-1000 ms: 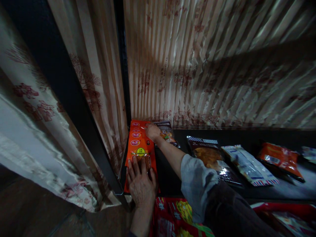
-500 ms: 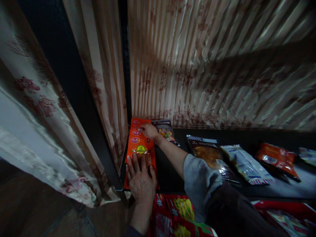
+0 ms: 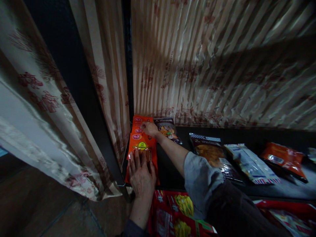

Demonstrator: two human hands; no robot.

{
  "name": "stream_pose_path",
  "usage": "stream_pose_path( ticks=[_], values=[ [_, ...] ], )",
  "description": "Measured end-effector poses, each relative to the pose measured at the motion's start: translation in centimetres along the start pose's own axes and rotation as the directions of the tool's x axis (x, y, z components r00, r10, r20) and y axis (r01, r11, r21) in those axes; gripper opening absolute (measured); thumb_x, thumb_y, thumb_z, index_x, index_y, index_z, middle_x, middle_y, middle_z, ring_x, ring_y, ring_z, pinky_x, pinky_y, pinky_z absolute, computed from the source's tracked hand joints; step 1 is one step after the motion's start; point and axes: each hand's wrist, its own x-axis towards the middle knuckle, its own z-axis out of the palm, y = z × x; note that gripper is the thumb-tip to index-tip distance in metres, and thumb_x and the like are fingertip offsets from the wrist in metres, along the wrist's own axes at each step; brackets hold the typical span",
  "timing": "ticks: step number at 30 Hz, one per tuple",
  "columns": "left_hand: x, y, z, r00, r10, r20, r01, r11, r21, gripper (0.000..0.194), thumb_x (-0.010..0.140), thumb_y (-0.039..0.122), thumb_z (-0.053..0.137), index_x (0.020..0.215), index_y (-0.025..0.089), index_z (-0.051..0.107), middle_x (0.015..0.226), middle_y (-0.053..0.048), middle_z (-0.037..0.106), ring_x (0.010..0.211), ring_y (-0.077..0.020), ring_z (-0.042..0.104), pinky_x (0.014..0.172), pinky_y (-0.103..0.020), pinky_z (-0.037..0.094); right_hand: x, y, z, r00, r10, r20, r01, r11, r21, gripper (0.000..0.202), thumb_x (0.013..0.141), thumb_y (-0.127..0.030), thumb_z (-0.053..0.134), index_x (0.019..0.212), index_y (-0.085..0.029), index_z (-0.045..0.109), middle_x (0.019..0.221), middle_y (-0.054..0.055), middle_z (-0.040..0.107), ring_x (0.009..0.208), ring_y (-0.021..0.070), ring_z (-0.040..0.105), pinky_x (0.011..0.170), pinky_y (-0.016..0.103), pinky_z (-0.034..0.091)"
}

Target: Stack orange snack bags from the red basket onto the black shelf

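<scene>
Orange snack packets (image 3: 137, 144) overlap in a pile at the left end of the black shelf (image 3: 170, 164). My left hand (image 3: 142, 174) lies flat on the lower part of the pile, its fingers spread over the clear window of the top packet. Farther back, my right hand (image 3: 149, 128) rests at the upper part of the pile with its fingers pinched together; what lies between the fingertips is too small to tell. Just right of that hand is a dark packet (image 3: 170, 131) with a food picture.
A brown packet (image 3: 209, 153), a white-blue packet (image 3: 250, 163) and a red-orange packet (image 3: 283, 159) lie along the shelf. Red packets (image 3: 164, 215) sit lower in front. A dark post (image 3: 86, 82) and patterned curtains (image 3: 197, 59) stand left and behind.
My left hand has slid slightly up with the top orange packet, which now covers more of the ones beneath. The whole view has shifted a little.
</scene>
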Motion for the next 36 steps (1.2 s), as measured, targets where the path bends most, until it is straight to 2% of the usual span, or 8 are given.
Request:
stream_pose_path(
  ticks=[3, 6, 9, 11, 16, 19, 25, 36],
  values=[
    [0.1, -0.3, -0.1, 1.000, 0.025, 0.009, -0.024, 1.000, -0.011, 0.046, 0.086, 0.028, 0.044, 0.129, 0.018, 0.054, 0.143, -0.007, 0.043, 0.135, -0.0281, 0.032, 0.111, -0.045, 0.028, -0.4, 0.0, 0.1, 0.996, -0.080, -0.041, 0.080, 0.997, -0.007, 0.023, 0.087, -0.025, 0.048, 0.097, -0.020, 0.068, 0.099, 0.008, 0.069, 0.096, 0.0200, 0.061, 0.086, 0.029, 0.043],
    [0.1, -0.7, -0.1, 0.999, 0.037, 0.001, -0.037, 0.999, -0.016, 0.046, 0.085, 0.030, 0.045, 0.128, 0.017, 0.055, 0.144, -0.010, 0.041, 0.137, -0.0291, 0.029, 0.111, -0.045, 0.027, -1.5, 0.1, 0.0, 0.962, -0.132, -0.240, 0.143, 0.989, 0.029, 0.027, 0.086, -0.026, 0.050, 0.108, -0.020, 0.064, 0.114, 0.010, 0.063, 0.110, 0.0223, 0.053, 0.097, 0.036, 0.038],
    [0.2, -1.1, -0.2, 1.000, 0.006, -0.013, -0.006, 1.000, -0.018, 0.051, 0.085, 0.035, 0.045, 0.131, 0.014, 0.052, 0.146, -0.014, 0.037, 0.137, -0.0313, 0.027, 0.110, -0.046, 0.027, -4.4, 0.4, 0.0, 0.878, -0.057, -0.474, 0.147, 0.977, 0.155, 0.036, 0.086, -0.028, 0.048, 0.118, -0.015, 0.058, 0.124, 0.014, 0.055, 0.119, 0.0242, 0.046, 0.102, 0.041, 0.035],
    [0.5, -1.3, -0.4, 0.999, -0.041, -0.009, 0.041, 0.999, -0.019, 0.054, 0.085, 0.038, 0.045, 0.133, 0.013, 0.049, 0.146, -0.017, 0.036, 0.136, -0.0327, 0.028, 0.109, -0.048, 0.029, -7.3, 0.6, 0.2, 0.841, 0.032, -0.540, 0.133, 0.955, 0.264, 0.038, 0.085, -0.031, 0.047, 0.118, -0.013, 0.057, 0.125, 0.015, 0.053, 0.121, 0.0249, 0.044, 0.103, 0.043, 0.035],
    [1.2, -1.9, -0.9, 0.988, -0.129, 0.081, 0.133, 0.990, -0.042, 0.060, 0.085, 0.040, 0.044, 0.136, 0.007, 0.043, 0.144, -0.024, 0.035, 0.135, -0.0333, 0.031, 0.107, -0.049, 0.030, -15.0, 1.0, 2.2, 0.880, 0.176, -0.441, 0.087, 0.854, 0.514, 0.041, 0.085, -0.037, 0.046, 0.121, -0.020, 0.054, 0.131, 0.011, 0.050, 0.125, 0.0232, 0.044, 0.105, 0.044, 0.035],
    [1.4, -2.1, -0.9, 0.980, -0.156, 0.126, 0.165, 0.985, -0.060, 0.061, 0.085, 0.040, 0.046, 0.135, 0.006, 0.043, 0.142, -0.025, 0.037, 0.136, -0.0330, 0.029, 0.107, -0.050, 0.029, -17.6, 1.0, 3.4, 0.919, 0.248, -0.306, 0.004, 0.770, 0.639, 0.048, 0.085, -0.039, 0.044, 0.127, -0.018, 0.050, 0.133, 0.012, 0.050, 0.124, 0.0229, 0.046, 0.105, 0.043, 0.037],
    [1.5, -2.5, -0.5, 0.977, -0.175, 0.122, 0.188, 0.977, -0.097, 0.057, 0.085, 0.038, 0.045, 0.132, 0.006, 0.044, 0.134, -0.025, 0.047, 0.130, -0.0307, 0.039, 0.105, -0.049, 0.031, -17.7, 0.0, 3.6, 0.941, 0.281, -0.188, -0.070, 0.706, 0.705, 0.057, 0.087, -0.041, 0.040, 0.135, -0.011, 0.043, 0.138, 0.015, 0.047, 0.128, 0.0238, 0.044, 0.109, 0.042, 0.032],
    [1.5, -2.5, -0.9, 0.986, -0.153, 0.072, 0.161, 0.978, -0.132, 0.053, 0.086, 0.037, 0.045, 0.130, 0.007, 0.045, 0.128, -0.024, 0.051, 0.118, -0.0310, 0.051, 0.097, -0.047, 0.041, -17.3, -0.5, 4.4, 0.945, 0.236, -0.228, -0.087, 0.850, 0.519, 0.060, 0.085, -0.033, 0.042, 0.139, -0.008, 0.036, 0.142, 0.016, 0.042, 0.133, 0.0243, 0.037, 0.111, 0.042, 0.029]
  ],
)
